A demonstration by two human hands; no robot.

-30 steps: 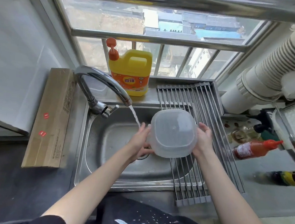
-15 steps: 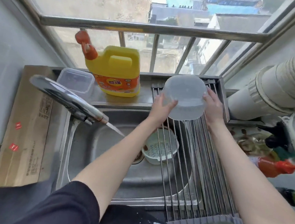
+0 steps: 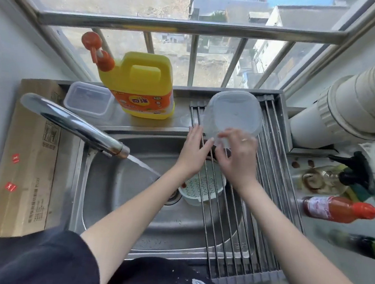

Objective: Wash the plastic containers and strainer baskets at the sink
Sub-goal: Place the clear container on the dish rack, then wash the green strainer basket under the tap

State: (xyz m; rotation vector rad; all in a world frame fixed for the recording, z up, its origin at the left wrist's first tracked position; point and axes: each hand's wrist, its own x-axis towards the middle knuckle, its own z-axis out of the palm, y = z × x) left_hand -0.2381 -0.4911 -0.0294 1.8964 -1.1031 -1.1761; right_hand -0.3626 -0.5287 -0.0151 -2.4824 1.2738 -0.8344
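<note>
A translucent plastic container [image 3: 233, 113] lies upside down at the far end of the roll-up rack [image 3: 245, 233] over the sink's right side. My right hand [image 3: 237, 159] has its fingertips on the container's near rim. My left hand [image 3: 193, 149] lies flat beside it, fingers apart, its thumb touching the rim. A pale green strainer basket [image 3: 200, 188] sits in the sink [image 3: 131, 207] under the rack rods, near the drain. A small lidded plastic container [image 3: 88, 100] stands on the back ledge.
The faucet [image 3: 74, 123] runs a stream of water into the sink. A yellow detergent bottle [image 3: 141, 85] stands on the ledge. A cardboard box [image 3: 26, 157] lies left of the sink. Sauce bottles [image 3: 339, 209] lie on the right counter below a white duct [image 3: 355, 106].
Both hands carried the container from the stream up to the rack's far end and set it upside down. They slid from its sides to its near rim.
</note>
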